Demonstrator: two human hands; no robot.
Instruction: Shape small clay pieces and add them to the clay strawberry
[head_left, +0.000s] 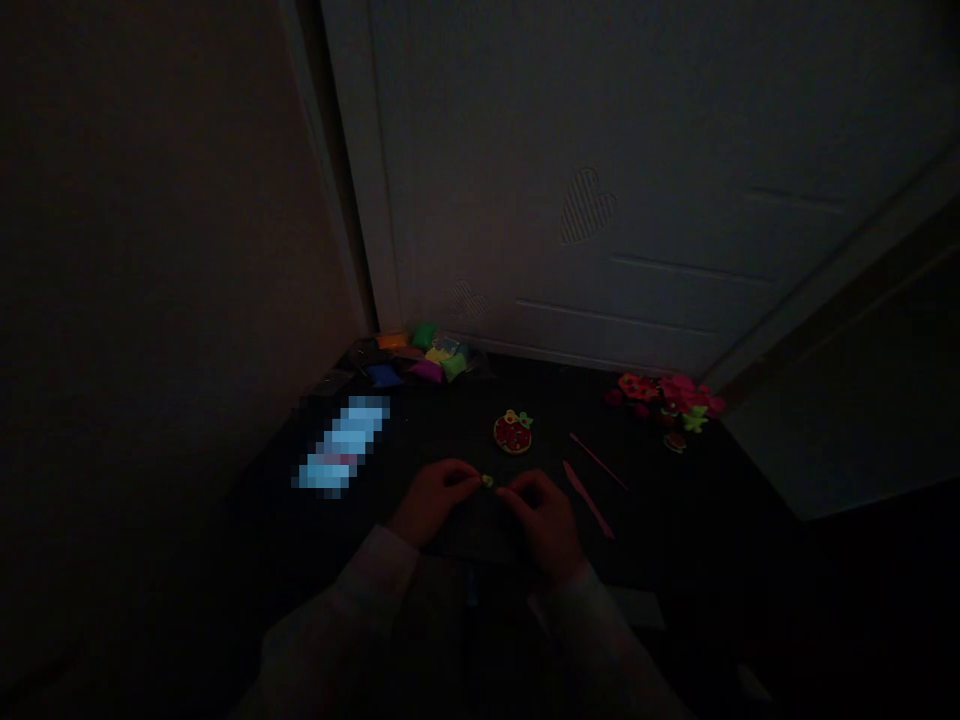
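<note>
At the centre of my feed is a small yellow-green piece (487,481), probably modelling clay, at the fingertips of the two hands, just above or on the dark tabletop (450,425) — the dimness hides which. What worries me is its size: uneven pressure could squash it, a loose pinch could let it drop, and if it is as soft and tacky as I suspect, it could cling to a finger. With light this poor, a small misalignment would be easy to miss.

I see the left hand (439,495) with thumb and forefinger drawn together, apparently pinching the piece at their tips. The right hand (546,515) also has thumb and forefinger almost closed, right beside the piece; I cannot tell whether they grip it, touch it or stop just short.

Just beyond the hands I find a miniature pizza-like disc (512,437), red-topped with a yellow rim, a yellow ring (511,416) and a green ring (526,421) at its far edge. To its right lie a thin pink stick (598,461) and a pink modelling knife (589,500). Farther out I have red and pink flower shapes (679,393) at the right, bright clay packets (426,371) at the back — and a lit screen (345,445), blurred into blocks, at the left.
</note>
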